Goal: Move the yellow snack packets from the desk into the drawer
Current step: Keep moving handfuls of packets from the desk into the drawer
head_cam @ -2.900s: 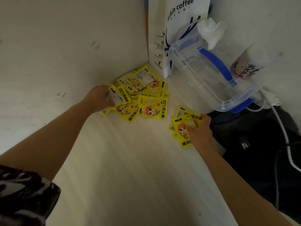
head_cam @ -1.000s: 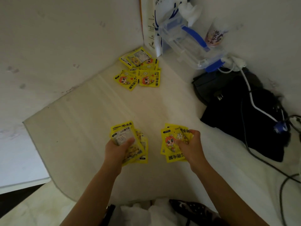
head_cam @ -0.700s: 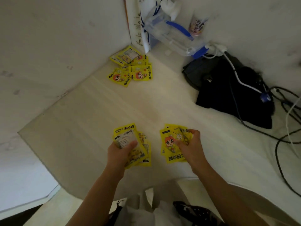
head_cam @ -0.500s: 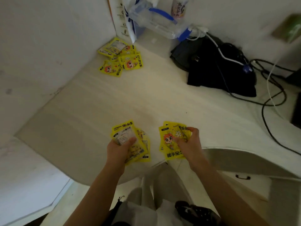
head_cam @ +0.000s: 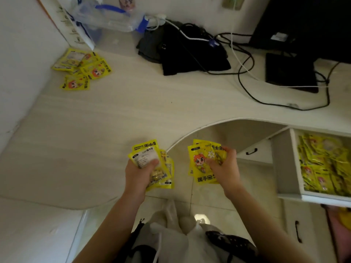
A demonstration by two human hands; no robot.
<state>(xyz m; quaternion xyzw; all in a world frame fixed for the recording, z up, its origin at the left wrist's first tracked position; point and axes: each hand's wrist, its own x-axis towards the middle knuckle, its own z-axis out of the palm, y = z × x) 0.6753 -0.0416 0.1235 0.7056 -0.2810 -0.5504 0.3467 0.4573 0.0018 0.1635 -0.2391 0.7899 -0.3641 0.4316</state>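
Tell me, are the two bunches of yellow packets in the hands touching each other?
Apart. The head view shows floor between the left hand's packets and the right hand's packets.

Yellow snack packets: fanned stacks [head_cam: 152,162] [head_cam: 204,162] held above the desk edge [head_cam: 95,139]; loose pile [head_cam: 81,69] at far corner; open drawer [head_cam: 286,168] packed with more

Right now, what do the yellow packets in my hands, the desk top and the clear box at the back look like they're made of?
Yellow packets: glossy printed plastic film or foil, judging by sheen and creases. Desk top: pale wood-grain laminate, matte, probably. Clear box: see-through hard plastic with blue clips.
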